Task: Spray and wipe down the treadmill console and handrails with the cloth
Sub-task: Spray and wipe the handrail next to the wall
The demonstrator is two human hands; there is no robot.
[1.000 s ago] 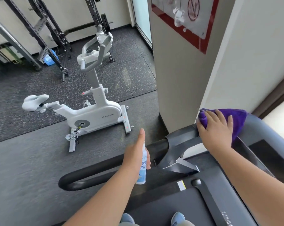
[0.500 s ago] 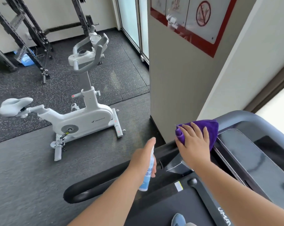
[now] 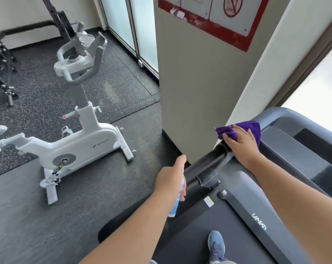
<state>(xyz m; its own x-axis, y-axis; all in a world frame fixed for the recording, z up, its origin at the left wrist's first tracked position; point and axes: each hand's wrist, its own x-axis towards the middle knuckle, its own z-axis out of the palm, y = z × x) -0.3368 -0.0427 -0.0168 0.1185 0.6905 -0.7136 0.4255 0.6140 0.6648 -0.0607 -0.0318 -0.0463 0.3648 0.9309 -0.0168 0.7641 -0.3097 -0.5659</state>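
Note:
My right hand (image 3: pixel 241 144) presses a purple cloth (image 3: pixel 255 129) onto the left corner of the grey treadmill console (image 3: pixel 302 149), just above where the black left handrail (image 3: pixel 205 166) joins it. Its fingers lie fairly flat over the cloth. My left hand (image 3: pixel 171 181) grips a small white and blue spray bottle (image 3: pixel 177 203) beside the handrail, index finger stretched forward over the top. The bottle's nozzle is hidden by the hand.
A white exercise bike (image 3: pixel 73 141) stands on the dark rubber floor to the left. A beige pillar (image 3: pixel 199 82) with a red-framed sign rises just ahead of the handrail. A black rack (image 3: pixel 1 60) stands far left. My blue shoe (image 3: pixel 215 244) is on the belt.
My right hand slid the cloth down and left along the console corner, then sits near the handrail joint. The left hand keeps the bottle beside the rail. The view swung right.

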